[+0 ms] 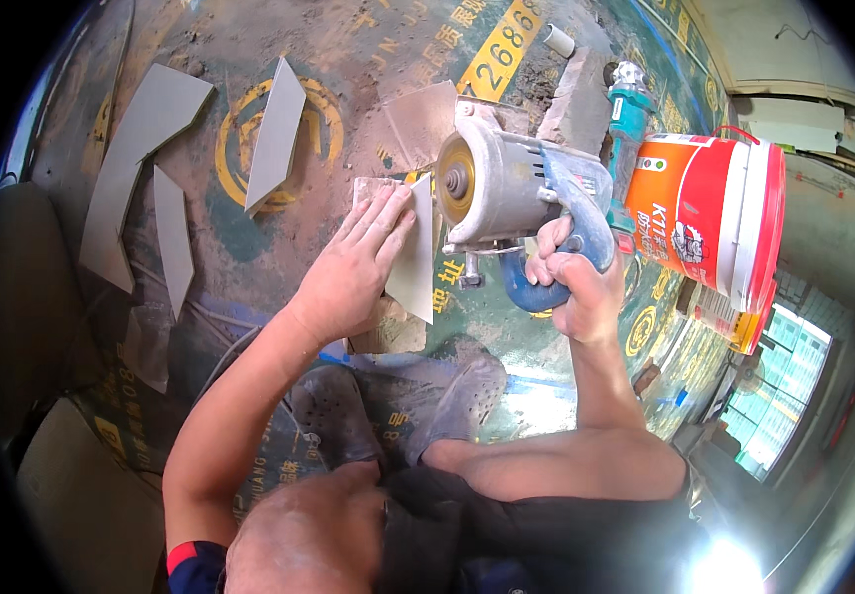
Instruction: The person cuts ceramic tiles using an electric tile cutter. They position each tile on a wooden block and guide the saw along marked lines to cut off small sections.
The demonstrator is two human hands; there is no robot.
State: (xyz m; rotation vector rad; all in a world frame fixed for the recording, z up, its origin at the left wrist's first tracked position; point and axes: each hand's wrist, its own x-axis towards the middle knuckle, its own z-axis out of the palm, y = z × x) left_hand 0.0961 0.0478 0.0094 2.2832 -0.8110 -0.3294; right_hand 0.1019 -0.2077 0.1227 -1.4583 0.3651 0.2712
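My right hand (578, 277) is wrapped round the blue handle of a tile cutter (507, 188), a handheld power saw with a grey body and a round yellowish disc at its left end. The saw is just right of a pale tile piece (414, 262). My left hand (363, 247) lies flat on that tile piece, fingers stretched out toward its far end. Under the tile shows a dusty block (388, 332). Whether the disc touches the tile or spins, I cannot tell.
Cut tile pieces (277, 139) lie to the left, with a large notched one (136, 168). Beyond the saw are another tile piece (423, 119) and a teal angle grinder (629, 129). A red and white bucket (710, 213) lies at the right. Printed sheeting covers the dusty floor.
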